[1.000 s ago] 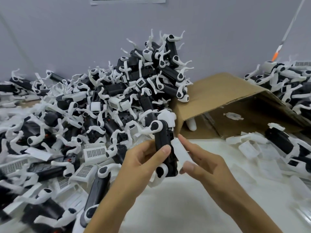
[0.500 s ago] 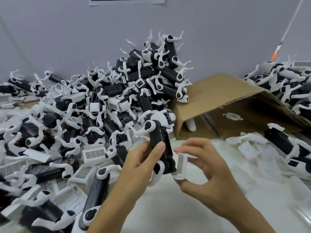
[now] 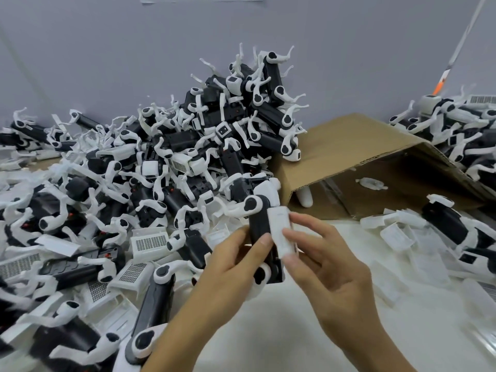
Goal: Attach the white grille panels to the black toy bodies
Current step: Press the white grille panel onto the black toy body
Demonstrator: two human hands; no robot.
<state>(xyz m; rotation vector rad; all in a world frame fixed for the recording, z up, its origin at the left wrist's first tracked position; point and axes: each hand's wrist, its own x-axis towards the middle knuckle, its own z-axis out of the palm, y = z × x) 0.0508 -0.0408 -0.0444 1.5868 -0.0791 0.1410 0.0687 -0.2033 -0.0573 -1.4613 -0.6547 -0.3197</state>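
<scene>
Left hand [image 3: 230, 261] of mine gripped a black body [image 3: 261, 232] upright, thumb across its front, near the middle of the table [image 3: 268, 331]. Right hand [image 3: 330, 267] pinched a white panel [image 3: 281, 232] flat against the body's right side. A pile [image 3: 188, 157] of bodies rose at far left, a box [image 3: 349, 151] lay at far right.

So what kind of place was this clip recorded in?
Probably a toy assembly workbench in a small factory or workshop. A large heap of black toy bodies with white legs covers the table, loose white grille panels lie beside it, and an opened cardboard box lies on its side.
</scene>
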